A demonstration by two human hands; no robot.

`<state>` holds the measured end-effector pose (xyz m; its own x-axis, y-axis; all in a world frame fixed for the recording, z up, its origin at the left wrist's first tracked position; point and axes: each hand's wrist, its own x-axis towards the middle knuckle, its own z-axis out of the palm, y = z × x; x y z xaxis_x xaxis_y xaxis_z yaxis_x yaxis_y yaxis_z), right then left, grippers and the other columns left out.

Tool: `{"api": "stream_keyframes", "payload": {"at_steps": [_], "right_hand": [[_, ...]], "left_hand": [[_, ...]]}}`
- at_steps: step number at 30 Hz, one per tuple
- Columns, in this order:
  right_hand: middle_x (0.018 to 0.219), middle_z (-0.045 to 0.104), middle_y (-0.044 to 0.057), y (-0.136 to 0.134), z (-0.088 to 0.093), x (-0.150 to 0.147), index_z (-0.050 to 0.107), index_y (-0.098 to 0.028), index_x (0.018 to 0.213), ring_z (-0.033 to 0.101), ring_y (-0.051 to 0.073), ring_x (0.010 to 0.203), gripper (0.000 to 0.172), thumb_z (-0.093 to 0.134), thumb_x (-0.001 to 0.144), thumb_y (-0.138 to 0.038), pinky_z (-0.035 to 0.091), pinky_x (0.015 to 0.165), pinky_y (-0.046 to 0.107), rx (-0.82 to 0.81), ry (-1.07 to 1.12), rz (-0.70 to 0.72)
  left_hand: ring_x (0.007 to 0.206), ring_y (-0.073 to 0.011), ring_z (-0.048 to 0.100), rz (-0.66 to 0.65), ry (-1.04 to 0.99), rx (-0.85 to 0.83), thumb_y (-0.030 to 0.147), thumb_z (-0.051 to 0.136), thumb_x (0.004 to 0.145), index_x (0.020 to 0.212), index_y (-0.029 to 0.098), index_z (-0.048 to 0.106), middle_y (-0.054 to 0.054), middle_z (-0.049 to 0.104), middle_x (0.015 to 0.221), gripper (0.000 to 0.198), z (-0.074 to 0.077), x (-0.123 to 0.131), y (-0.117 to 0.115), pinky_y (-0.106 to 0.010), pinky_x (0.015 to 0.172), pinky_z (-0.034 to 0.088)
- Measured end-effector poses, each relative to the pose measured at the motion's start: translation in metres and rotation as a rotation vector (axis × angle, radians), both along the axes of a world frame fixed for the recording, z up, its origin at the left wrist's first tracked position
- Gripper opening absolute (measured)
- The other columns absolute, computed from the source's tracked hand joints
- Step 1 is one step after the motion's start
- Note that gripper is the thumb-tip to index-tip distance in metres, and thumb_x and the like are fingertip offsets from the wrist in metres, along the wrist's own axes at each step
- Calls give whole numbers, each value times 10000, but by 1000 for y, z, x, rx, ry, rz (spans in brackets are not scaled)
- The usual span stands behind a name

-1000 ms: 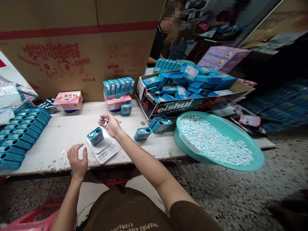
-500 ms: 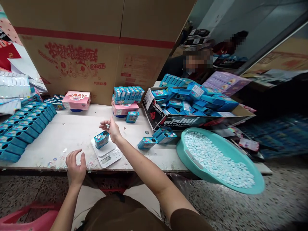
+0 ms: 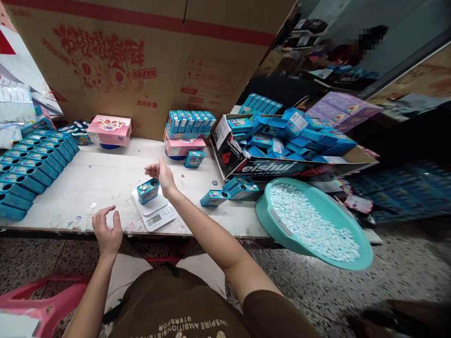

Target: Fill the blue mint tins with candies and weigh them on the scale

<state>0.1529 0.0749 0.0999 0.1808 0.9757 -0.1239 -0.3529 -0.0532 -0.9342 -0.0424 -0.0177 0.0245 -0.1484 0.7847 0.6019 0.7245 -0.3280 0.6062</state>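
Observation:
A small blue box (image 3: 148, 191) with a round hole in its top stands upright on a white digital scale (image 3: 160, 220). White pieces lie on the box's top. My right hand (image 3: 165, 177) hovers just behind and right of the box, fingers stretched out and thumb raised; I see no candy in it. Left of the scale, my left hand (image 3: 107, 231) is held above the table's front edge, empty, with fingers loosely curved and apart. At the right, a turquoise basin (image 3: 269, 220) contains many pale blue and white candies (image 3: 313, 220), out of reach of both hands' present positions.
Rows of blue boxes (image 3: 35, 164) stand at the left. Pink cartons (image 3: 110, 130) and a blue display pack (image 3: 190, 123) sit before a large cardboard box (image 3: 116, 70). Several blue boxes (image 3: 214, 198) stand near the basin. A black carton (image 3: 260, 170) overflows with blue boxes.
The candies seen at my right fingers are gone from view, and that hand has opened beside the box. The scale's reading has changed. The camera view has shifted slightly.

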Motion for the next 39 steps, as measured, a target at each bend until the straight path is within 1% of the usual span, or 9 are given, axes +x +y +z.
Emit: {"api": "stream_keyframes", "payload": {"at_steps": [7,10,13,18,22,26,30,35,39], "right_hand": [[684,654,39,-11,2,16,652,-168,634,608,130,694,601,363,817,-662,450,732,259,102,-21,-70],[678,648,35,-20,-4,33,649,-175,635,602,132,688,573,390,815,-653,456,719,260,103,-36,-141],[658,641,29,-35,-16,53,644,-182,629,589,130,665,542,417,812,-639,460,709,260,103,-80,-216],[698,655,32,-63,-42,78,661,-178,664,592,139,667,532,443,795,-645,468,709,276,86,-142,-335],[709,659,41,-80,-60,86,664,-172,677,600,148,683,544,422,806,-641,470,705,281,54,-170,-366],[696,652,42,-95,-71,92,654,-171,681,594,148,660,545,419,801,-648,474,683,280,38,-200,-387],[652,636,39,-109,-77,99,648,-162,683,584,143,629,542,423,803,-640,470,660,275,18,-205,-410],[611,624,38,-116,-79,106,649,-156,684,576,146,612,560,413,799,-651,469,656,283,-15,-208,-433],[623,625,42,-121,-79,108,647,-156,682,574,149,613,561,426,786,-660,468,655,288,-20,-191,-449]], "left_hand": [[983,-210,520,-17,10,-14,285,494,859,986,173,571,-82,610,973,186,-1,2,1,-395,946,363],[985,-211,521,-23,21,-25,289,492,860,987,173,569,-84,607,974,188,0,3,3,-395,942,363],[978,-209,528,-39,46,4,277,507,856,979,168,580,-85,616,961,180,4,5,6,-393,938,376],[994,-216,532,-123,156,67,251,531,840,1015,156,597,-93,626,981,210,18,13,18,-404,957,373],[1040,-229,518,-227,266,144,244,565,812,1085,150,582,-106,617,1035,289,36,27,32,-411,977,363],[1103,-249,485,-277,336,181,264,589,795,1163,154,550,-121,591,1102,386,49,40,44,-424,1005,340],[1116,-255,474,-279,344,171,278,590,795,1188,151,533,-128,574,1124,416,56,45,50,-428,1018,323],[1130,-261,461,-254,315,108,321,589,798,1183,152,524,-130,562,1137,425,55,46,49,-436,1026,311],[1162,-272,441,-226,232,-63,429,641,743,1249,153,450,-135,541,1186,607,43,53,51,-438,1028,314]]}}
